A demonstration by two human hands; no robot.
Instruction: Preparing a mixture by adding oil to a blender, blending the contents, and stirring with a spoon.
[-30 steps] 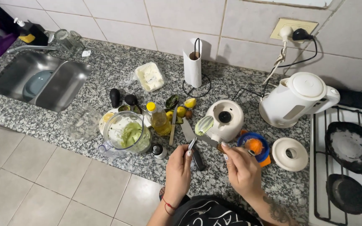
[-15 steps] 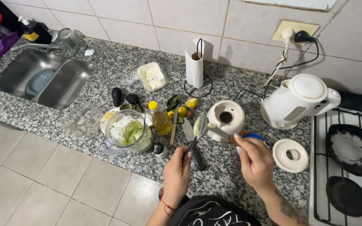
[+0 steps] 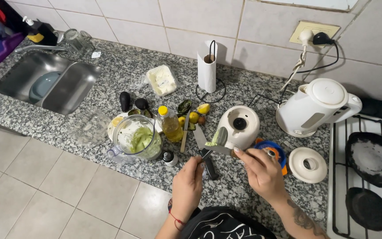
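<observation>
Head view: the left hand (image 3: 187, 186) grips the handle of a metal spoon (image 3: 219, 137) smeared with green paste, held above the grey speckled granite counter (image 3: 111, 95). The right hand (image 3: 261, 172) pinches a small flat metal blade (image 3: 221, 149) against the spoon. The white blender base (image 3: 239, 126) stands just behind; the clear blender jar holding green paste (image 3: 139, 140) stands to the left.

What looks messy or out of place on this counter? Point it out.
Green paste coats the spoon in the left hand, which the right hand scrapes with a knife. Avocado peels lie loose on the granite behind the oil bottle. Nothing looks spilled or broken.
</observation>
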